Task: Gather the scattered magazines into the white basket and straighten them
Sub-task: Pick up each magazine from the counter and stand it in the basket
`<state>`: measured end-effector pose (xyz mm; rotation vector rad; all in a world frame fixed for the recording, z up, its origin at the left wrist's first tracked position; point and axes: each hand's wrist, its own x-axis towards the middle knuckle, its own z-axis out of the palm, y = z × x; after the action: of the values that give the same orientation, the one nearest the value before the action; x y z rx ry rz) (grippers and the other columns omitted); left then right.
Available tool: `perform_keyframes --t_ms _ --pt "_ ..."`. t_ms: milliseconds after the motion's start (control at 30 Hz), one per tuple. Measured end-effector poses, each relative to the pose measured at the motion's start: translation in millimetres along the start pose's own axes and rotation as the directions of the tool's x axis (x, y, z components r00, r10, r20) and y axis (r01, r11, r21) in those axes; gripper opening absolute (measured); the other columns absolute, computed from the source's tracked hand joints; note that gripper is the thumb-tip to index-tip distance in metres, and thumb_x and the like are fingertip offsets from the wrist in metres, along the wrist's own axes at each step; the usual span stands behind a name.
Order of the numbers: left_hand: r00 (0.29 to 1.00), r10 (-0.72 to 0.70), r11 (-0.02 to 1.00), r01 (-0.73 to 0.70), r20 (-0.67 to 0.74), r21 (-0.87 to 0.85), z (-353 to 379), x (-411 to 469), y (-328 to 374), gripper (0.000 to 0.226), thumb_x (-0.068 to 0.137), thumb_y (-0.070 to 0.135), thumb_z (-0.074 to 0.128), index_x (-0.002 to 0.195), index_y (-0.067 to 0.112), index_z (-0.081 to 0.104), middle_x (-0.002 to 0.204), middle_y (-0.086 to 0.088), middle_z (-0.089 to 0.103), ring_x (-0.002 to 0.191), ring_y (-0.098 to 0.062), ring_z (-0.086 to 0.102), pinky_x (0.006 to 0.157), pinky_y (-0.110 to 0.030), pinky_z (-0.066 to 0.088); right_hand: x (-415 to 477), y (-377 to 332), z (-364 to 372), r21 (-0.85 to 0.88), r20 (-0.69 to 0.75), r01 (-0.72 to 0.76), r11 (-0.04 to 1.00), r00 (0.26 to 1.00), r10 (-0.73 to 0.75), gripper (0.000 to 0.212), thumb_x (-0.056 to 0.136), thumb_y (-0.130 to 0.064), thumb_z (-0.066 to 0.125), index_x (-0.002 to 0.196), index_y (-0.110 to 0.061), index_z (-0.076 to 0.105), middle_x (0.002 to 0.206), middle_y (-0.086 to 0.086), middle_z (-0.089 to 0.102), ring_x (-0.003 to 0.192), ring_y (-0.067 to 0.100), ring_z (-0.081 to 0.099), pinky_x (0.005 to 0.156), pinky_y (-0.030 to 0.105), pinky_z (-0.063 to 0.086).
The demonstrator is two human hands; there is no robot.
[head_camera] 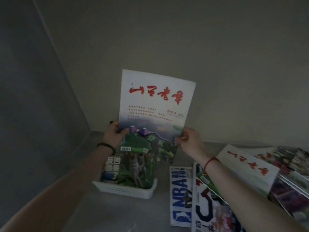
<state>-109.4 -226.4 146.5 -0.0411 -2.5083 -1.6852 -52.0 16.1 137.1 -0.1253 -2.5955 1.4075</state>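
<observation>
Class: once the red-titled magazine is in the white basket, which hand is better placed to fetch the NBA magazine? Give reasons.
Right. The right hand is on the side where the NBA magazine lies, right of the white basket. The left hand is beyond the basket's far-left side and would probably have to cross over.

The held magazine [156, 104] has a smooth paper cover, pale with red lettering and only a weak shine. The NBA magazine [180, 196] on the tabletop [103, 213] looks like glossy printed paper. The white basket [124, 190] is plastic with a latticed wall, matt. The tabletop is grey, smooth and matt. The wall [217, 56] behind is plain and matt.
</observation>
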Motion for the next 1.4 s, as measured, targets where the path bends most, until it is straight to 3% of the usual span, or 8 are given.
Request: perform_keyframes --t_ms 133,267,433,600,800,1033,1200,1400 --pt "0.994 -0.1 0.994 0.102 -0.045 0.042 -44.0 1.1 -33.5 0.04 0.081 -0.003 0.061 0.12 -0.001 0.052 0.123 -0.023 0.057 0.114 -0.037 0.053 0.092 -0.041 0.043 3.8 -18.4 57.4 -0.022 0.071 -0.044 0.999 0.996 0.045 0.032 0.072 0.003 0.054 0.054 -0.022 0.053 0.054 -0.005 0.059 0.05 0.005 0.054 0.045 0.012 0.042" --pt "0.977 -0.215 0.963 0.213 -0.005 0.163 -58.3 -0.3 -63.8 0.043 0.08 0.004 0.065 0.12 -0.001 0.051 0.124 -0.022 0.058 0.114 -0.036 0.053 0.091 -0.037 0.043 2.8 -18.4 90.8 -0.059 0.101 -0.079 0.995 0.991 0.085 0.02 0.075 0.004 0.05 0.081 -0.002 0.068 0.08 0.017 0.071 0.075 0.028 0.066 0.071 0.035 0.054" --pt "0.959 -0.265 0.95 0.24 0.104 0.201 -49.7 -9.0 -91.6 0.046 0.077 0.005 0.067 0.12 0.001 0.051 0.122 -0.02 0.058 0.113 -0.032 0.053 0.093 -0.04 0.043 -5.5 0.4 115.3 -0.14 0.132 -0.125 0.982 0.981 0.144 0.029 0.082 0.004 0.048 0.106 -0.001 0.064 0.099 0.018 0.069 0.081 0.02 0.062 0.059 0.015 0.047" --pt "0.938 -0.281 0.947 0.237 0.205 0.215 -37.2 -7.9 -106.1 0.048 0.079 0.004 0.065 0.122 0.0 0.046 0.126 -0.021 0.054 0.118 -0.033 0.049 0.098 -0.041 0.04 -18.6 23.9 130.7 -0.324 0.114 -0.202 0.924 0.961 0.25 0.032 0.087 -0.015 0.054 0.119 -0.015 0.056 0.11 0.005 0.066 0.1 0.021 0.062 0.092 0.036 0.051" --pt "0.941 -0.29 0.953 0.268 0.174 0.139 -33.8 -4.2 -115.8 0.055 0.076 -0.008 0.062 0.127 0.001 0.044 0.13 -0.021 0.051 0.122 -0.036 0.046 0.103 -0.05 0.04 -18.7 33.3 138.7 -0.491 0.024 -0.188 0.851 0.973 0.229 0.034 0.084 -0.024 0.058 0.118 -0.022 0.054 0.117 0.002 0.059 0.111 0.022 0.051 0.098 0.035 0.036" --pt "0.969 -0.181 0.956 0.132 0.171 0.262 -22.6 -6.3 -114.5 0.055 0.079 0.001 0.062 0.128 0.011 0.04 0.125 -0.017 0.051 0.116 -0.036 0.05 0.094 -0.056 0.047 -26.4 38.9 132.5 -0.37 0.085 -0.14 0.919 0.979 0.183 0.032 0.089 -0.031 0.052 0.121 -0.024 0.053 0.117 0.004 0.049 0.105 0.023 0.052 0.09 0.038 0.05" --pt "0.978 -0.068 0.934 -0.007 0.197 0.358 15.6 -13.3 -90.4 0.063 0.083 0.009 0.061 0.138 0.007 0.031 0.144 -0.014 0.038 0.133 -0.029 0.035 0.113 -0.043 0.028 -30.0 55.4 88.8 -0.222 -0.005 -0.217 0.951 0.975 0.221 0.033 0.09 -0.017 0.053 0.124 -0.016 0.052 0.127 0.007 0.048 0.086 0.009 0.05 0.066 0.007 0.04" --pt "0.936 0.059 0.932 -0.176 0.347 0.316 96.9 -35.9 -50.3 0.06 0.085 0.02 0.06 0.137 0.009 0.033 0.144 -0.014 0.039 0.132 -0.029 0.037 0.11 -0.036 0.028 -55.5 102.2 -9.1 -0.078 -0.133 -0.359 0.93 0.928 0.347 0.036 0.089 -0.011 0.055 0.124 -0.005 0.052 0.108 0.009 0.06 0.091 0.018 0.055 0.076 0.022 0.04"
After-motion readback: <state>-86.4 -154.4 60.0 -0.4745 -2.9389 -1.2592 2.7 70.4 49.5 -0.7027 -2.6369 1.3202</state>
